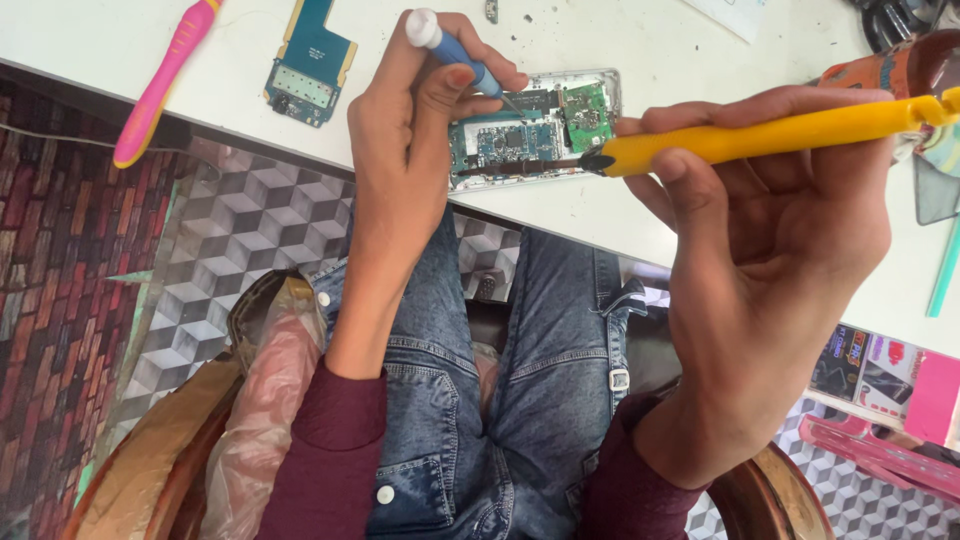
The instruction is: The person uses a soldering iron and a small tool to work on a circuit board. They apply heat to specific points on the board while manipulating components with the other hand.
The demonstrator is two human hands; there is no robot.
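Green and blue circuit boards fill the opened phone (535, 125), which lies near the edge of the white desk (640, 230). Left hand (410, 130): closed around a blue screwdriver (455, 50), tip on the boards. Right hand (770, 230): gripping a yellow soldering iron (760, 135), its dark tip over the phone. A loose board (310, 65) and pink tool (160, 85) lie further left.
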